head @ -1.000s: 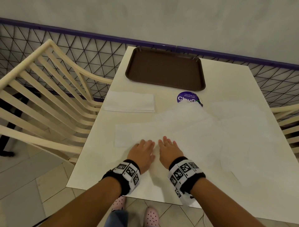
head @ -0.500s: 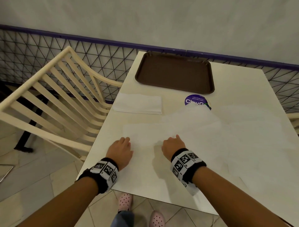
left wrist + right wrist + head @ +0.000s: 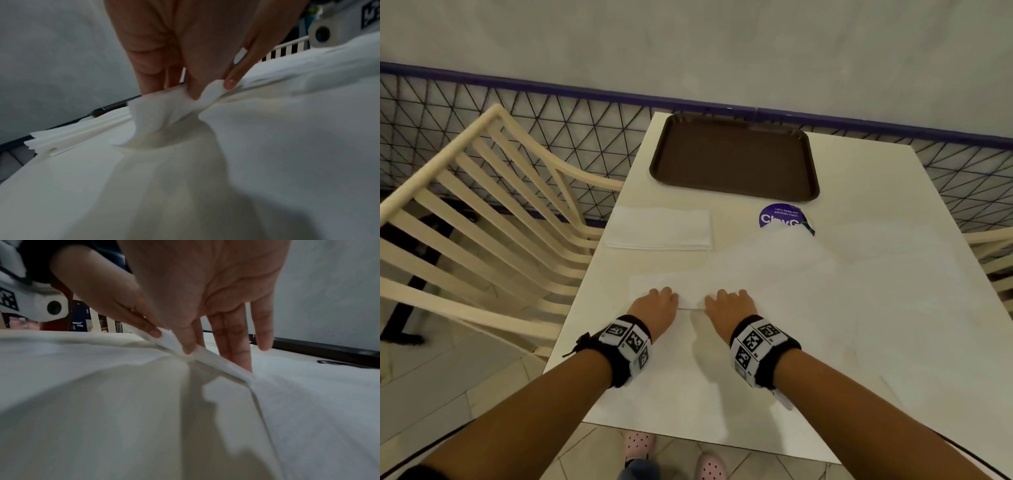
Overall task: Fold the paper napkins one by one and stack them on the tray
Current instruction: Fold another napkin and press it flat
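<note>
left hand (image 3: 658,306): on near edge of the napkin being folded (image 3: 690,291), at 6 o'clock of table; thumb and fingers pinch the lifted paper edge, clear in left wrist view (image 3: 197,68)
right hand (image 3: 729,306): just right of left hand, same napkin edge; thumb and forefinger nip a raised fold of paper, other fingers straight, tips down on the sheet (image 3: 216,296)
hands relation: side by side, small gap, both palm down
napkin being folded: white, flat on table centre-left, near edge lifted between the two hands; long side runs 9 to 3 o'clock
loose napkins (image 3: 842,274): unfolded white sheets spread, overlapping, from centre toward 3 o'clock; count cannot tell
folded stack (image 3: 659,228): neat white pile at 10 o'clock of the hands, near table's left edge, apart from tray
tray (image 3: 734,192): brown, at 12 o'clock on far end of table, nothing on it
sticker (image 3: 780,216): round purple, just below tray's near right corner, partly covered by a loose napkin
table (image 3: 893,178): white, rectangular
chair (image 3: 482,219): cream slatted, at 9 o'clock beside table
wrist bands: black with coded marker blocks, both wrists (image 3: 625,346)
fence (image 3: 551,137): black mesh behind table, purple top rail
</note>
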Available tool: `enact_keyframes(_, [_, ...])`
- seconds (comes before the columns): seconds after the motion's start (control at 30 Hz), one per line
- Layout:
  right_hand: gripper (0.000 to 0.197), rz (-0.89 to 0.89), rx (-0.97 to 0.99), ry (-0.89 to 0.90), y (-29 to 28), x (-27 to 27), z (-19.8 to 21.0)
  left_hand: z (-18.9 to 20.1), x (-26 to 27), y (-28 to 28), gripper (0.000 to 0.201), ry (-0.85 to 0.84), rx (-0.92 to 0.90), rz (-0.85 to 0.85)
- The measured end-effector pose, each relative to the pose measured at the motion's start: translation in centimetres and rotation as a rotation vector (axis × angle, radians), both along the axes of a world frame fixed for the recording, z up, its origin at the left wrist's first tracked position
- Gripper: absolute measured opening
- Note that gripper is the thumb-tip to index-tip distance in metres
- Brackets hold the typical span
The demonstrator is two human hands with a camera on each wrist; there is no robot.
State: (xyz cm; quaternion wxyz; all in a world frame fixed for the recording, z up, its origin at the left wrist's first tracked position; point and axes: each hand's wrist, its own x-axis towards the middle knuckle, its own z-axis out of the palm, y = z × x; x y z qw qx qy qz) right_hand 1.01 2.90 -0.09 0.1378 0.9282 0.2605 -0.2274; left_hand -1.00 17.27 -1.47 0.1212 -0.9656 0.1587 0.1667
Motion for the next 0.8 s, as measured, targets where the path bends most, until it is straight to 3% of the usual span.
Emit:
enact_keyframes(0.07, [0.037, 0.043, -0.025, -0.015, -0.4, 0.6, 0.6, 0.6, 0.4, 0.7, 0.045, 0.097, 0.021, -0.02])
enact_keyframes(0.2, [0.033, 0.083, 0.043, -0.134, -0.4, 3.0, 3.9, 3.5, 3.1, 3.6, 0.046, 0.033, -0.03, -0.074])
enact_keyframes(0.37, [0.033, -0.001, 0.118, -0.324, 1.8, 8.2, 9.7, 8.1, 9.3, 7.6, 0.05, -0.154, 0.02, -0.072])
enact_keyframes(0.5, [0.04, -0.108, 0.194, -0.379, 4.0, 11.6, 11.7, 9.7, 13.3, 10.4, 0.048, -0.324, 0.005, -0.058])
enact_keyframes(0.67, [0.052, -0.084, 0.173, -0.351, 5.6, 12.7, 9.0, 6.1, 14.1, 12.9, 0.04, -0.438, -0.205, -0.125])
enact_keyframes(0.8, [0.056, -0.089, 0.158, -0.227, 6.2, 12.2, 4.5, 1.2, 13.7, 13.6, 0.05, -0.41, -0.236, -0.241])
